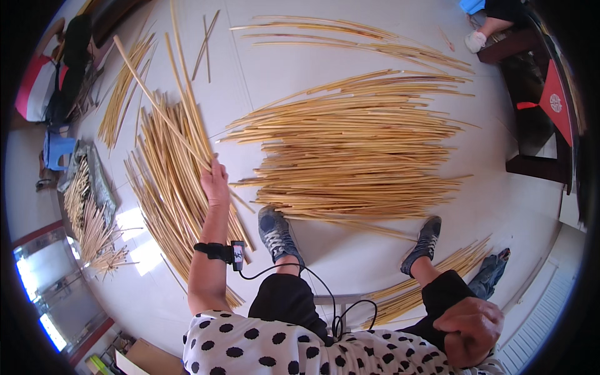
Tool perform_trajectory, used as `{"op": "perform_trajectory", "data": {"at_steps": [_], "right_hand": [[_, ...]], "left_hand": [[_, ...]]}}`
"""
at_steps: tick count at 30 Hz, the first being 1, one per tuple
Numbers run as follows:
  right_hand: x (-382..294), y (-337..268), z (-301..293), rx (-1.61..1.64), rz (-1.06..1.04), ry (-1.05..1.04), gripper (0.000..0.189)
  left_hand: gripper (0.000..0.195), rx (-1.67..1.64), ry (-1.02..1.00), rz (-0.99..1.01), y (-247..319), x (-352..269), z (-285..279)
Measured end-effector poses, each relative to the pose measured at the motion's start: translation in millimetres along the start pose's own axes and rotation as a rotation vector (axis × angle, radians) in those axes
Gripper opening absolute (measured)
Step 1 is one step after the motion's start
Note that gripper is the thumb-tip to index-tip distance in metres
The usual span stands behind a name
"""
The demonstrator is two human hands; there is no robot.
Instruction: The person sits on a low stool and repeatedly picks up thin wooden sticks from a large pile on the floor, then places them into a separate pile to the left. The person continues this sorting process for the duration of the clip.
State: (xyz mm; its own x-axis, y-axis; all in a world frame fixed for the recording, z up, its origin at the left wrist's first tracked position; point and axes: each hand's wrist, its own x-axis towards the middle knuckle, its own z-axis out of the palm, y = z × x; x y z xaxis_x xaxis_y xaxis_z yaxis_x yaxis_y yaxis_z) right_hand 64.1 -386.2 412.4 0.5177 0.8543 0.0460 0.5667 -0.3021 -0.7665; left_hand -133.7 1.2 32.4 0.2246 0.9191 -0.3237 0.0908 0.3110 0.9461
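My left hand (215, 185) grips a few long tan reed-like stalks (161, 110) that fan out away from me. Beneath it, a thick bundle of stalks (173, 173) lies lengthwise on the floor. To the right, a broad layer of stalks (356, 154) is spread crosswise just beyond my shoes. A strap with a small device (237, 255) and a black cable is on my left forearm. My right hand (471, 330) is curled into a fist over my right leg, with no object visible in it.
More stalks lie at the far side (356, 35), far left (124, 89) and beside my right leg (412, 300). A sack of short sticks (96, 178) and a blue stool (58, 150) stand left. Other people sit at upper left and upper right. Dark wooden furniture (534, 168) edges the right.
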Motion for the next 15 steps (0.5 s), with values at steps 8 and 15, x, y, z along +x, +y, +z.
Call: {"op": "perform_trajectory", "data": {"at_steps": [8, 15], "right_hand": [[16, -10, -16, 0.074, 0.069, -0.157, 0.012], [10, -7, 0, -0.047, -0.004, -0.028, 0.011]], "left_hand": [[0.040, 1.134, 0.522, -0.132, 3, -39, -138], [0.041, 1.464, 0.478, -0.232, -51, -83, -201]]}}
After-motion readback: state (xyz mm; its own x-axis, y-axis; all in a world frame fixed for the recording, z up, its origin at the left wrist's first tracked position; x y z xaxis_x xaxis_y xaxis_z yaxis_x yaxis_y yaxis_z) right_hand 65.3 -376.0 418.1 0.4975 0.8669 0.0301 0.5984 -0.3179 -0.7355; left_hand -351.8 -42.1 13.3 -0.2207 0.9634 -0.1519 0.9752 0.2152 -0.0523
